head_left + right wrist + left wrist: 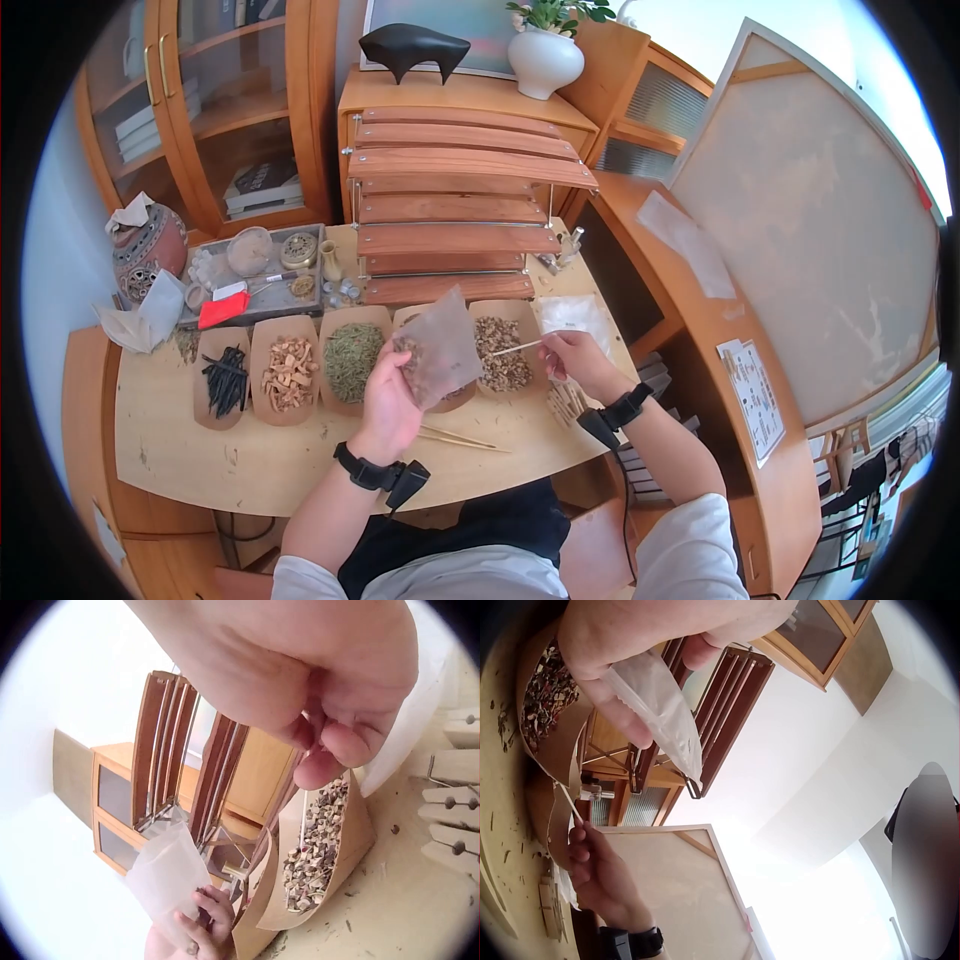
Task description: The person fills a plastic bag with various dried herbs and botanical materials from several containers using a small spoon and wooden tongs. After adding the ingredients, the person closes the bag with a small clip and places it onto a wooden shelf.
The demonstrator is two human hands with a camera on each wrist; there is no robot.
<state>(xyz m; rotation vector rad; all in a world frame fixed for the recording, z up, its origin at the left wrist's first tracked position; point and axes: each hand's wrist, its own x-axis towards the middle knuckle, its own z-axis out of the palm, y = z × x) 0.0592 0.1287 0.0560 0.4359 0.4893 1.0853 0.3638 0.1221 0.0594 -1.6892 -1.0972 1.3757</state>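
Observation:
My left hand [389, 402] holds up a small translucent sachet bag [445, 352] between thumb and fingers. Some brownish bits show low in the bag, near the fingers. With its fingertips my right hand [580, 362] pinches a thin white stick [516, 348]. The stick's far end reaches into a paper tray of chopped brown and pale dried herb pieces [315, 855]. Behind the bag, and partly hidden by it, sits another paper tray with reddish mixed dried herbs [549, 697].
Further left stand paper trays of green dried herb [352, 360], pale root chips [290, 372] and dark strips [226, 380]. Wooden tweezers [465, 439] lie in front. Wooden clips [568, 402] lie under the right wrist. A slatted wooden rack [450, 210] rises behind.

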